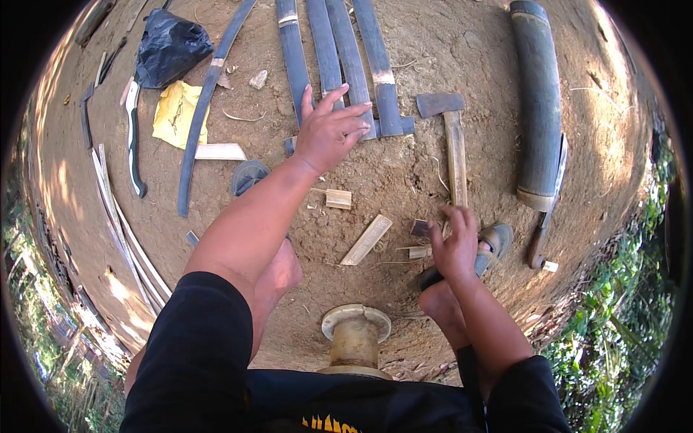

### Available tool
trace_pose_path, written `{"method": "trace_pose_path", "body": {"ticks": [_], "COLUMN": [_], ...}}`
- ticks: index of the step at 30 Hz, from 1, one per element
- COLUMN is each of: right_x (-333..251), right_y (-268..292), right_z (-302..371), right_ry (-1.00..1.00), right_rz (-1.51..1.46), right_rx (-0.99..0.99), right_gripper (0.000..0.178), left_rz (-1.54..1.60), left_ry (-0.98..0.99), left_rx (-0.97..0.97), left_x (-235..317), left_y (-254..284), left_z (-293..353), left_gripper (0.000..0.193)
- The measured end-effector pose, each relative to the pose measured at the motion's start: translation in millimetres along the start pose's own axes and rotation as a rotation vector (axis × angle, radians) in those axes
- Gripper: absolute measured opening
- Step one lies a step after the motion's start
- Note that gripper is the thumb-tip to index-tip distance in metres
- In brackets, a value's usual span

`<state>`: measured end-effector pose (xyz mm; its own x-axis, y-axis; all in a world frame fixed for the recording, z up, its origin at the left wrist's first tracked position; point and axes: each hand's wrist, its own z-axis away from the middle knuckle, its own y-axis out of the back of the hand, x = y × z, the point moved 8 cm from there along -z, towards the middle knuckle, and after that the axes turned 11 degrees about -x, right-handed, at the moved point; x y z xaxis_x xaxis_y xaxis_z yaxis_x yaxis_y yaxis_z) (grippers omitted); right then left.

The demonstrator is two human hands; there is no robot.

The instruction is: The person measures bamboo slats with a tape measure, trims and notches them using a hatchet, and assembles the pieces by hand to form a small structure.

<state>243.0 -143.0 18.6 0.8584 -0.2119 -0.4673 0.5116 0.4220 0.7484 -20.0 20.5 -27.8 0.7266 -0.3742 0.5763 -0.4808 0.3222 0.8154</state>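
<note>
My left hand [328,131] is stretched out with fingers spread over the lower ends of several dark split bamboo strips [292,61] lying side by side. Under those ends runs a short dark crosspiece [408,125]. Whether the palm presses on the strips is hard to tell. My right hand [456,245], fingers loosely bent and apart, is at the butt end of an axe [456,155] lying on the ground. Its fingertips overlap the handle's end in the picture; no grip shows. Short bamboo offcuts [366,239] lie between my feet.
A thick bamboo pole [535,101] lies at right, beside a long-bladed knife [538,242]. Leftward are a long curved strip [193,144], yellow paper [173,119], a black plastic bag [170,50], a white-and-black handled tool [133,130] and thin pale strips [126,231]. A spool-shaped object [355,346] stands near me.
</note>
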Motion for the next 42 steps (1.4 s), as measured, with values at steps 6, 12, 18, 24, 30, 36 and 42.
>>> {"method": "trace_pose_path", "body": {"ticks": [6,12,18,24,30,36,42], "right_x": [7,43,-12,-45,-53,-51,-40], "right_y": [13,11,-13,-36,-39,-37,-40], "right_z": [-49,-62,-12,-1,0,4,3], "right_ry": [-0.148,-0.153,-0.008,-0.170,-0.073,0.005,-0.071], "right_rz": [0.181,0.090,-0.864,-0.313,-0.179,-0.246,-0.275], "right_rx": [0.121,0.104,-0.064,-0.269,-0.203,-0.181,-0.207], "right_gripper": [0.071,0.064,0.038,0.033,0.045,0.043,0.046], "left_rz": [-0.026,0.002,-0.017,-0.031,-0.015,0.008,0.004], "left_ry": [0.004,-0.014,-0.029,-0.032,0.023,0.018,0.005], "left_rx": [-0.033,-0.038,-0.022,-0.031,-0.103,-0.069,-0.066], "left_x": [2,6,2,1,2,-1,0], "left_y": [-1,-1,-2,1,0,1,2], "left_z": [-1,-5,-2,-3,-3,-2,-6], "left_gripper": [0.011,0.022,0.033,0.042,0.038,0.043,0.044]}}
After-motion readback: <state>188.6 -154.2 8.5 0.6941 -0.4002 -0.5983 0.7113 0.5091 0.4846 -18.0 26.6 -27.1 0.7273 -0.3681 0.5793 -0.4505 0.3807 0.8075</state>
